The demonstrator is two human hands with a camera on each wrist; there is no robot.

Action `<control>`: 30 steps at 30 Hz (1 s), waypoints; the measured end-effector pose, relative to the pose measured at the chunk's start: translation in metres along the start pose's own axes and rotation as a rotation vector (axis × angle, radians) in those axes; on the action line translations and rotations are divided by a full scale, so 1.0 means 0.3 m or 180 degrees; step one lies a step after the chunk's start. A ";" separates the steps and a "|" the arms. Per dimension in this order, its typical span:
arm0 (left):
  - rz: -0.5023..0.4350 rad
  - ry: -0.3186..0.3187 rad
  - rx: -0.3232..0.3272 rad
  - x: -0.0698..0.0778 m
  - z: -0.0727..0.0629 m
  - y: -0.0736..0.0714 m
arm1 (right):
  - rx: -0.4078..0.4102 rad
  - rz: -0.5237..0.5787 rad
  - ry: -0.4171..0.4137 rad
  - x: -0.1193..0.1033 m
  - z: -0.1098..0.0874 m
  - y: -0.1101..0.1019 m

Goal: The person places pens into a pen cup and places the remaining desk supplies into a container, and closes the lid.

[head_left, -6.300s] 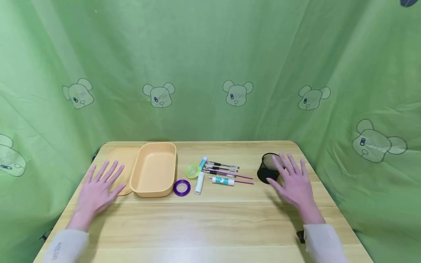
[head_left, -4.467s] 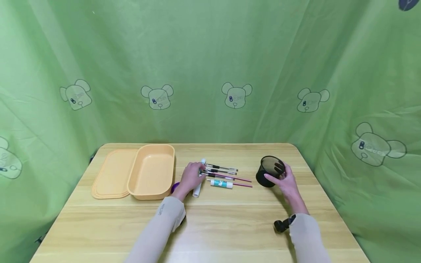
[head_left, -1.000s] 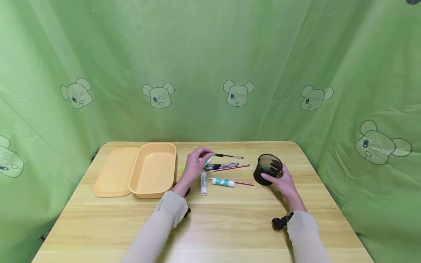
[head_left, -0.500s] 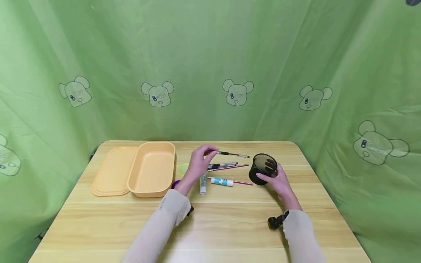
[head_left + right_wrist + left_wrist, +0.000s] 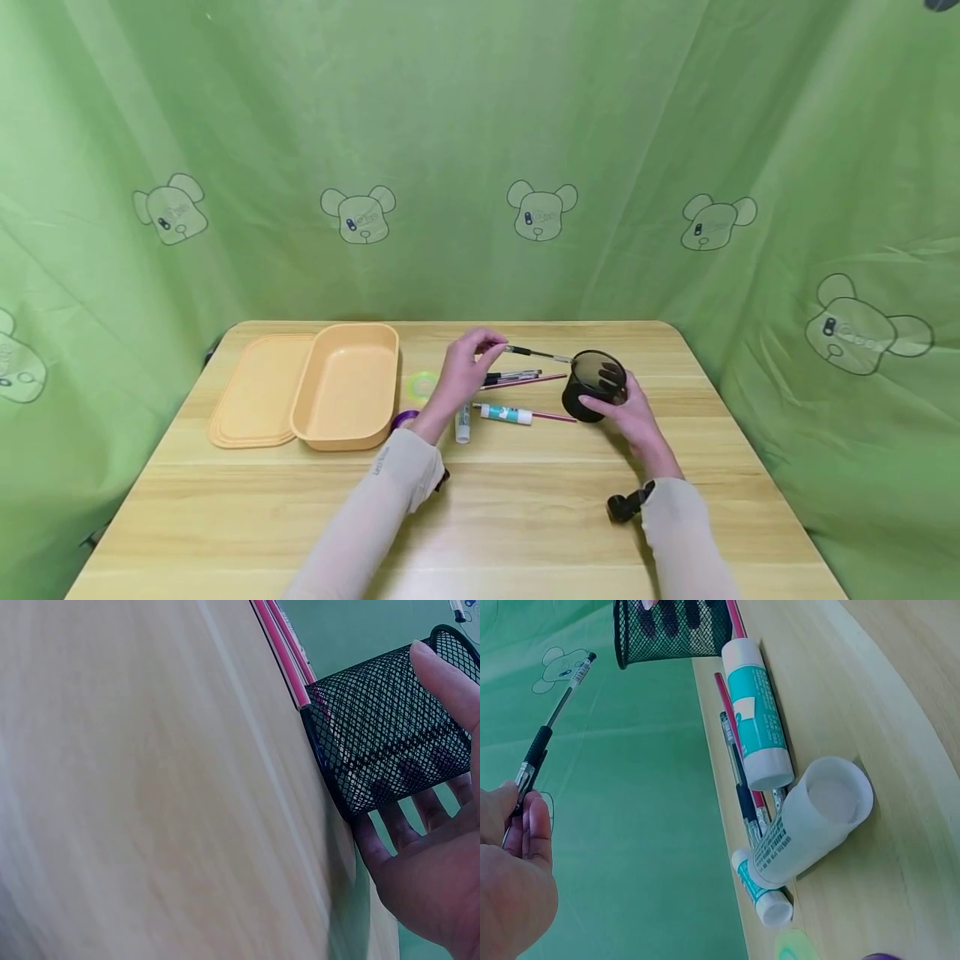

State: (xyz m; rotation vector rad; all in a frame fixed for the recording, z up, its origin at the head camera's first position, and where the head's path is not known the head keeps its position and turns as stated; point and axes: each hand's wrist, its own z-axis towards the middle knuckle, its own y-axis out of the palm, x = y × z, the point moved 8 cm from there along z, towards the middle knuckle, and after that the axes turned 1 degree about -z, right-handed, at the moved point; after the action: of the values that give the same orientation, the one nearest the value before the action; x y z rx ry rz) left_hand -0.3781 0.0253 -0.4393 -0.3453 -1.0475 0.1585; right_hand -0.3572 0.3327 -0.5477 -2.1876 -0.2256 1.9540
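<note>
A pen (image 5: 540,742) with a black grip is pinched between the fingers of a person's left hand (image 5: 465,371), raised above the far half of the table (image 5: 525,500), its far end just beside the rim of a black mesh cup (image 5: 386,731); whether the two touch cannot be told. The right hand (image 5: 630,412) grips the cup, thumb on one side and fingers around the other, toward the table's far right corner. Three glue sticks (image 5: 759,712) in white and teal carry printed labels, the lettering too small to read. Near them lie two pink pencils (image 5: 283,660) and more pens (image 5: 746,801), bunched too closely for a sure count. Two rolls of tape, one green (image 5: 410,387) and one purple (image 5: 405,413), sit between the glue sticks and a single peach box (image 5: 347,392), open side up. One matching lid (image 5: 258,392) lies flat along the table's left edge, its right side hidden by the box. Blurred lettering marks the left sleeve (image 5: 401,467). Beyond the table's far edge, a green curtain (image 5: 450,275) bears cartoon animal heads, their writing illegible.
</note>
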 end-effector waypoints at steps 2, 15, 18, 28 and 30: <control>-0.0002 -0.0027 -0.0016 0.001 -0.002 0.007 | -0.0009 0.0019 -0.0007 0.000 -0.002 0.004; 0.0101 0.0002 -0.0164 0.018 0.006 0.067 | -0.0007 0.0044 -0.0095 -0.015 -0.014 0.026; 0.0131 0.0001 -0.0206 0.022 0.008 0.083 | -0.0001 0.0046 -0.0115 -0.020 -0.016 0.034; 0.0056 -0.0019 -0.0266 0.039 0.026 0.137 | 0.0019 0.0045 -0.0134 -0.010 -0.005 0.042; 0.0019 -0.0032 -0.0287 0.040 0.026 0.154 | 0.0028 0.0011 -0.0141 -0.003 -0.008 0.035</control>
State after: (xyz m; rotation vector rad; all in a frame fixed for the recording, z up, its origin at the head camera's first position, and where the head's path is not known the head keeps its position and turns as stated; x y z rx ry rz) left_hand -0.3773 0.0736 -0.4421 -0.4295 -1.0657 0.1187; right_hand -0.3551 0.3221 -0.5491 -2.1424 -0.2197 2.0029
